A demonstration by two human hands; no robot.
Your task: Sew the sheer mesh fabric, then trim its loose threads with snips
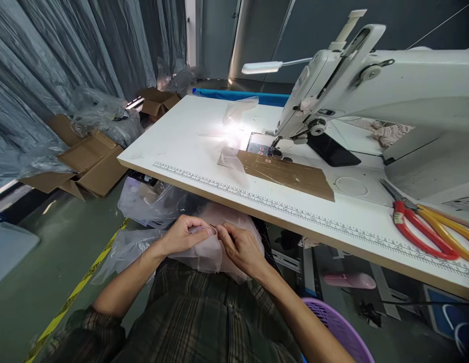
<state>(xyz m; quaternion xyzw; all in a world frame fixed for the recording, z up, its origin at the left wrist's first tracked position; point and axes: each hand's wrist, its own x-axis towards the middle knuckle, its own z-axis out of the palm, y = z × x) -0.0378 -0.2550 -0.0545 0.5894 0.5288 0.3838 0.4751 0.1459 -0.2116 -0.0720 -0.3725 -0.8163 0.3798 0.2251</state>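
Note:
My left hand (187, 234) and my right hand (240, 247) meet over my lap, just in front of the table edge. Both are closed in a pinch, fingertips almost touching. Between them shows a small, thin, dark piece (213, 228), too small to name. Pale sheer fabric (210, 254) lies on my lap under the hands and touches them; whether the fingers also grip it, I cannot tell.
Ahead stands a white sewing machine (317, 96) on a white table (174, 136) with a printed ruler edge. Brown tape (291, 176), a black phone (331, 148), red-handled scissors (419, 229) and yellow-handled scissors (446, 227) lie there. Cardboard boxes (102, 166) and a purple basket (333, 322) are below.

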